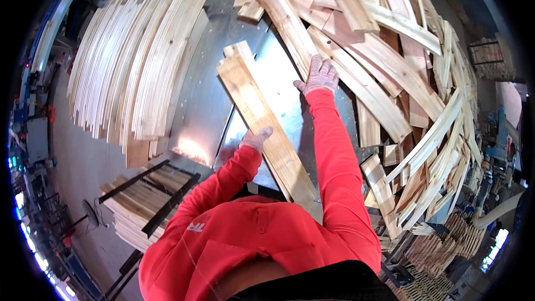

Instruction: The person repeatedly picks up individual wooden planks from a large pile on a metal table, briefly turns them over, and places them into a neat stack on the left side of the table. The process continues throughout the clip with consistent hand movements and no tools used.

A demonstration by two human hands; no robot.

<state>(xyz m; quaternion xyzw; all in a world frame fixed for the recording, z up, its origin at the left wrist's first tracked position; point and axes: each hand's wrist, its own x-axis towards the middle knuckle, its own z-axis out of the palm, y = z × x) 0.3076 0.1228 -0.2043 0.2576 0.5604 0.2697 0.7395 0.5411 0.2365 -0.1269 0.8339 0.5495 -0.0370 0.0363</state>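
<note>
A wood pile (359, 85) spread across the right of the metal table (192, 96). A long board (284, 22) ended under the right hand (322, 77), its fingers extended; the left hand (254, 139) pinched stacked boards (261, 112) slanting toward the body. Picking seemed underway; lifting called for curled right fingers.

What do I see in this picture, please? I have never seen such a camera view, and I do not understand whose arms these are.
There is no machine arm here: the red sleeves belong to a person. The camera is worn on that person's head, looking down; its fisheye lens bends straight edges. On the metal table, a neat row of boards lies left, a loose heap of planks right. The left hand holds overlapping boards; the right hand appears to touch a long plank.
</note>
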